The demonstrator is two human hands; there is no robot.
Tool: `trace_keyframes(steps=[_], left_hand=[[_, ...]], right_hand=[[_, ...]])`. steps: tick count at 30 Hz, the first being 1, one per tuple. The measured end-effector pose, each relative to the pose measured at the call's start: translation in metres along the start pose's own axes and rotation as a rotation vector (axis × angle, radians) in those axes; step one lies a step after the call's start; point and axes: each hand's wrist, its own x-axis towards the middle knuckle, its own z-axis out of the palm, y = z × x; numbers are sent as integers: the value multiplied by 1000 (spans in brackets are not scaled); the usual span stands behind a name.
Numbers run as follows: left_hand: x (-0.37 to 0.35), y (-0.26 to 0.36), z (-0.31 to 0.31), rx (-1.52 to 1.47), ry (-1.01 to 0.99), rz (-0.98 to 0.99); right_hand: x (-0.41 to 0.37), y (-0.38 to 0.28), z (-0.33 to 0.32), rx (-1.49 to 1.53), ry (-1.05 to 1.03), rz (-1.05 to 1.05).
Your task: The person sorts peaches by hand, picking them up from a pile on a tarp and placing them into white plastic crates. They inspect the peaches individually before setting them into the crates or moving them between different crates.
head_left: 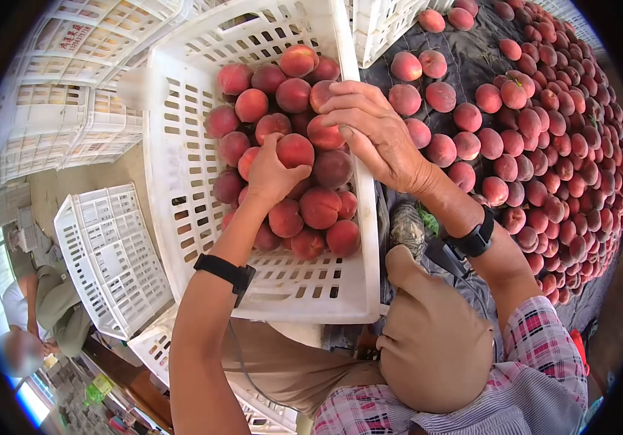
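Note:
Inside a white plastic crate (300,293), red peaches (320,207) fill the middle and right part. My left hand (276,174) is closed round one peach (295,151), with its thumb and fingers at opposite sides. My right hand (380,134) reaches over the crate's right rim from the side of the loose fruit. Its fingers are stretched out and slightly bent, with the thumb apart, just above another peach (324,133). Whether the fingertips touch that peach cannot be made out. A black band sits on each wrist.
A large heap of peaches (536,145) lies on dark sheeting (391,61) to my right. More white crates (50,123) are stacked at the far left, with another crate (112,254) tilted below them. Another person (50,308) sits at the left edge. My bent knee (434,341) is beside the crate.

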Motion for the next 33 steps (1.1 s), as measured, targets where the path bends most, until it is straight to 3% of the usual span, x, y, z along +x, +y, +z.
trace_keyframes(steps=[3,6,7,8,9,12,14,15,16,20,23,24,25,28,30,33], left_hand=[[-31,18,-24,-498,-11,43],[-73,35,-50,-633,79,136],[-90,38,-56,-679,66,171],[-111,48,-71,-673,39,69],[-124,49,-72,-742,64,93],[-164,50,-70,-805,208,135],[-186,49,-59,-967,323,171],[-195,47,-51,-1023,394,187],[-195,43,-35,-971,504,173],[-220,22,-12,-730,724,137],[-224,-28,-2,-537,643,30],[-230,-32,-4,-614,622,27],[-233,-34,-5,-607,636,30],[-232,-42,10,-667,669,79],[-225,-46,20,-429,949,293],[-229,-44,20,-342,967,344]], right_hand=[[7,-21,-16,-276,-88,-4],[21,-55,-21,-386,-77,-90],[23,-66,-18,-287,-118,-91],[19,-72,-9,103,-172,72],[11,-73,3,561,-249,377],[22,-87,14,664,-593,436],[19,-87,21,995,-754,706],[13,-86,34,955,-685,640],[7,-84,47,909,-615,576],[6,-81,54,898,-768,566],[5,-80,62,1066,-659,843],[4,-83,66,1112,-597,906],[8,-75,65,1157,-661,898],[7,-19,78,1137,-696,903],[7,-30,74,1118,-668,897],[6,-42,68,1110,-635,883]])
